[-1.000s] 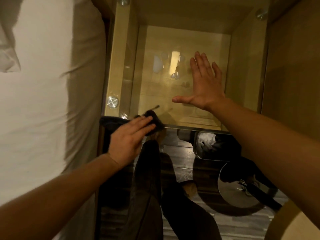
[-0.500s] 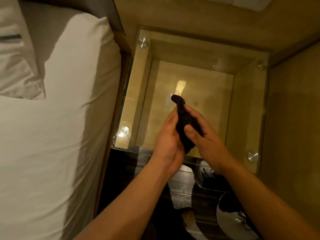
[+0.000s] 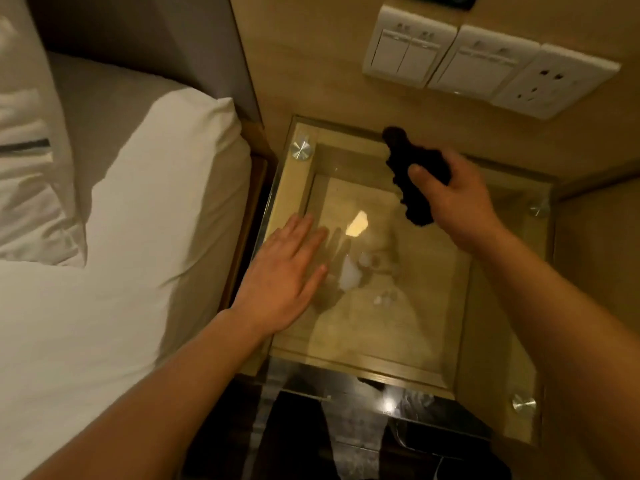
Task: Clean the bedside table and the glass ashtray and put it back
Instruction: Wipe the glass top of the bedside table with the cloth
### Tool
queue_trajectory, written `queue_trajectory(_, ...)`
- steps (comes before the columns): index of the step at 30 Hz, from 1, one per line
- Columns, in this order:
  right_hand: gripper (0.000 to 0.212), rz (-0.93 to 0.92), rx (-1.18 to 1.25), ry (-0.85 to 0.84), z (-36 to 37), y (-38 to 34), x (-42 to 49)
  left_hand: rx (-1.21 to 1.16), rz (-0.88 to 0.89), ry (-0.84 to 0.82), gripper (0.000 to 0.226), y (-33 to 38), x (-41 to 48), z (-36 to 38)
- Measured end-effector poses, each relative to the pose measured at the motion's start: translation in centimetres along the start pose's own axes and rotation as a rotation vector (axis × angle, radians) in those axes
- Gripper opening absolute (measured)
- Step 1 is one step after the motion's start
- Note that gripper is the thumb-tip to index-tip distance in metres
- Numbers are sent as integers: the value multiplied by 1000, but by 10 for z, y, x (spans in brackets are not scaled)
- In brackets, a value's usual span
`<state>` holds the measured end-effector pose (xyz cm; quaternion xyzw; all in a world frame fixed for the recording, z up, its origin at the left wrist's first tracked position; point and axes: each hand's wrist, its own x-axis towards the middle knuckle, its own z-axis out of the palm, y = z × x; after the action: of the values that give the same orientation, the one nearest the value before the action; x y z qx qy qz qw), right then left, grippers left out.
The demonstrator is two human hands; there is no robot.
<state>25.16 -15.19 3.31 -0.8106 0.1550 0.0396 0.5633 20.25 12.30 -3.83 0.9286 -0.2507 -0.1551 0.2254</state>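
Observation:
The bedside table has a clear glass top held by round metal studs over a light wooden box. My left hand lies flat with spread fingers on the glass near its left edge. My right hand is raised over the far right part of the top and grips a dark crumpled cloth. No glass ashtray is in view.
A bed with white sheet and pillow runs along the table's left side. Wall switches and a socket sit on the wooden panel behind the table. Dark floor shows below the table's near edge.
The cloth passed from my left hand to both hands, and now my right hand alone holds it, moved toward the far side. My left hand dropped flat onto the glass.

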Motion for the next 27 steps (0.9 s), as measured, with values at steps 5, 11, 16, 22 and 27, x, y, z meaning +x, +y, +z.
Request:
queue_trajectory(5,71,-301,-889,-382,5,22,70,330,141,-180,68,-34,-5,30)
queue_trajectory(11,81,-474,-1215,-525,7,41,105,398,163,-139,70,-38,-5,37)
queue_trajectory(16,73,-506,-1145,-587,32,50,119,397,161,-136,71,-41,-4,39)
queue_trajectory(22,71,-555,-1134,-552,34,60,111,394,163,-132,70,-41,-3,40)
queue_trajectory(27,74,-585,-1125,-577,36,69,91,401,164,-124,71,-41,-4,40)
